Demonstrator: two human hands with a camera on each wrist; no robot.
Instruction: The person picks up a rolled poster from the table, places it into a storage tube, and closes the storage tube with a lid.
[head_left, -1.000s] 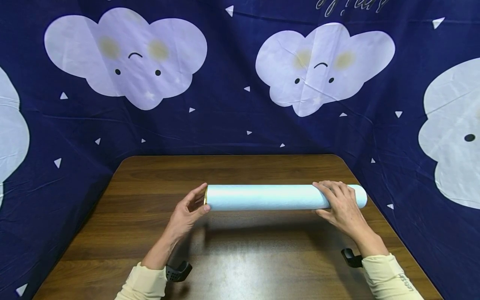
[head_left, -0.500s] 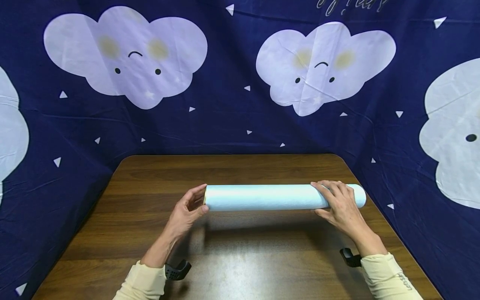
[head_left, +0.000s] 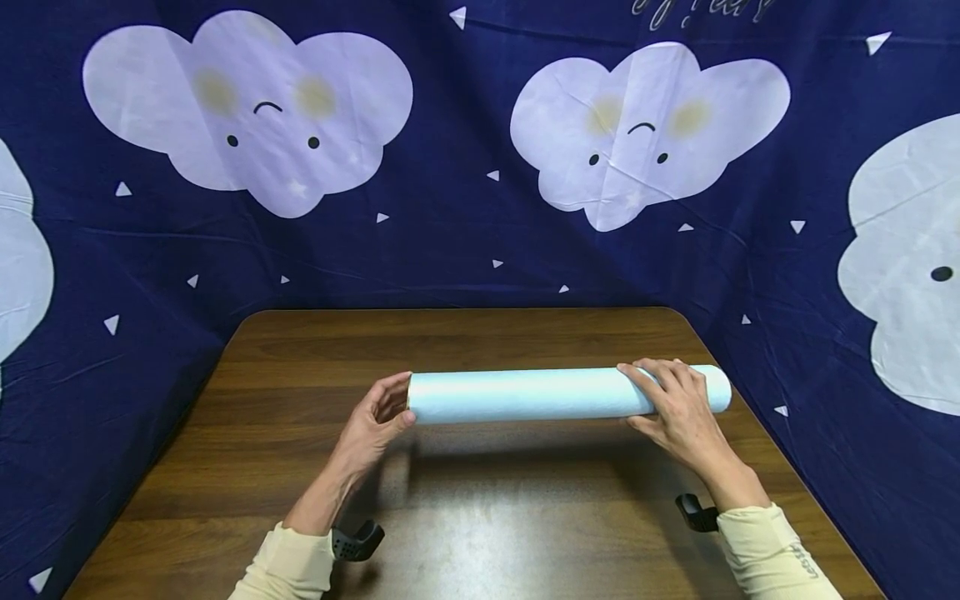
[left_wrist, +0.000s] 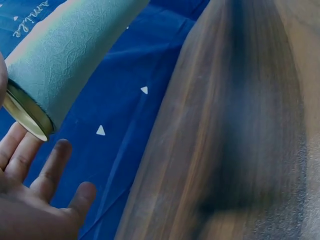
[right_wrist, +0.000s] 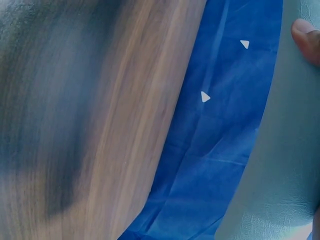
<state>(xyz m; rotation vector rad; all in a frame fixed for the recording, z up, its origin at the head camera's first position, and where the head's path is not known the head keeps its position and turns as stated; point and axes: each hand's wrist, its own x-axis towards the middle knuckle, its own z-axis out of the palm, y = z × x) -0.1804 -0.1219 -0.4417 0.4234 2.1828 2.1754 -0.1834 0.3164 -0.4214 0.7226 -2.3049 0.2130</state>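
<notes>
A long pale-blue tube with a finely creased surface is held level-ish above the table, its right end slightly higher in the head view. A gold-coloured rim edges its left end. My left hand pinches that end, thumb at the near side and fingers at the far side; two of its fingers stretch out free of the tube. Near the other end my right hand grips the tube from above, thumb along the near side. The underside of the tube is hidden in the head view.
A brown wood-grain table lies below, carrying the shadows of tube and arms. Dark blue cloth printed with clouds hangs behind and at both sides. Black wrist-worn devices stick out from both wrists.
The tube has shifted slightly left and tilted a little, its left end sinking and its right end rising. Less of the gold rim shows. Both hands keep their hold.
</notes>
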